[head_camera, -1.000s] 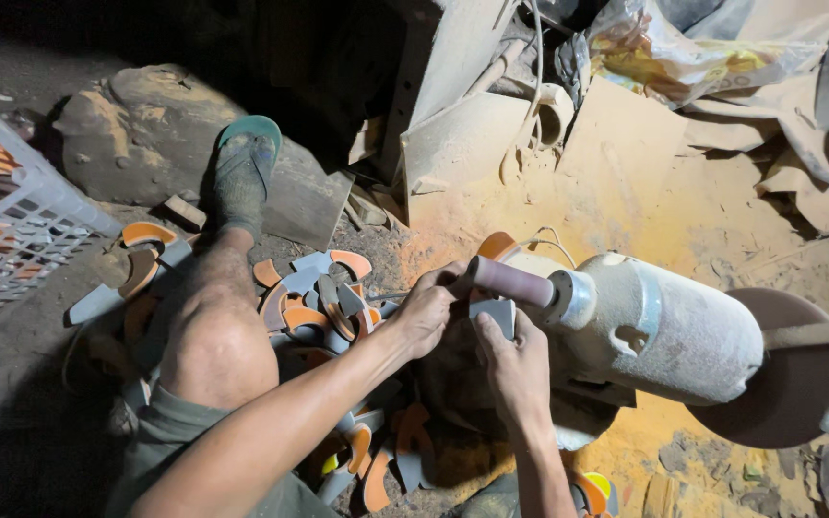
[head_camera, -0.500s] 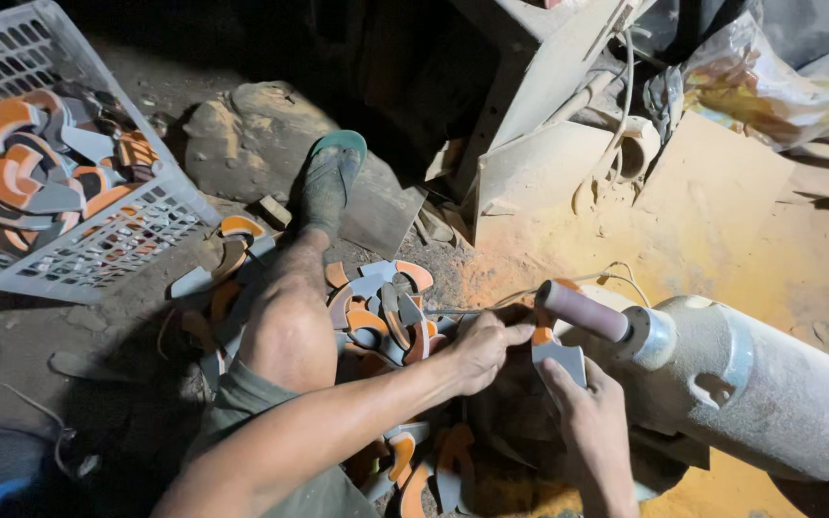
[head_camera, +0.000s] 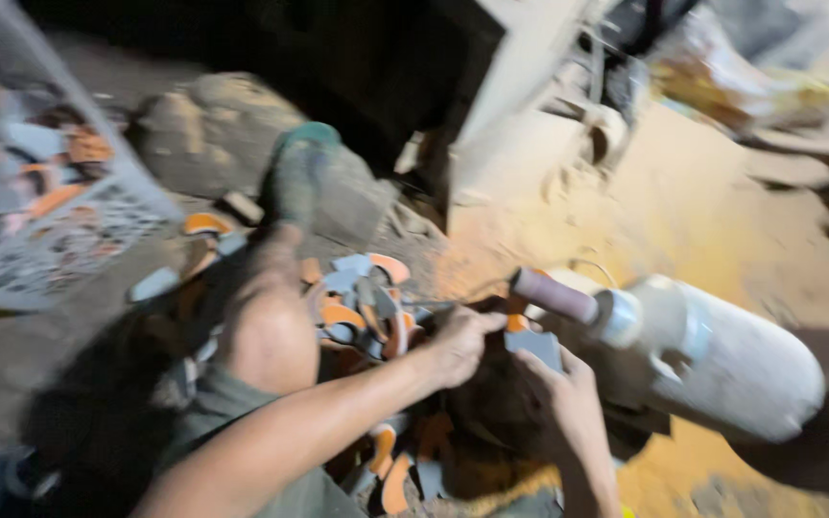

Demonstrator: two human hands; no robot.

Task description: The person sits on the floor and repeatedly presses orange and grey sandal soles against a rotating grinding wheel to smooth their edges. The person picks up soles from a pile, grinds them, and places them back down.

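Observation:
My left hand [head_camera: 462, 341] and my right hand [head_camera: 560, 384] both grip a small grey and orange piece [head_camera: 532, 341]. They hold it just under the pinkish sanding drum [head_camera: 554, 295] on the end of a pale dusty motor [head_camera: 722, 355]. Whether the piece touches the drum is blurred. My left forearm crosses over my bare knee [head_camera: 266, 331].
A heap of grey and orange curved pieces [head_camera: 362, 307] lies on the floor by my leg and foot [head_camera: 297, 173]. A white plastic basket [head_camera: 40, 173] with more such pieces stands at the left. A rock [head_camera: 203, 125] and dusty boards are behind.
The view has swung a little left and down and is blurred. Both hands stay on the piece under the drum.

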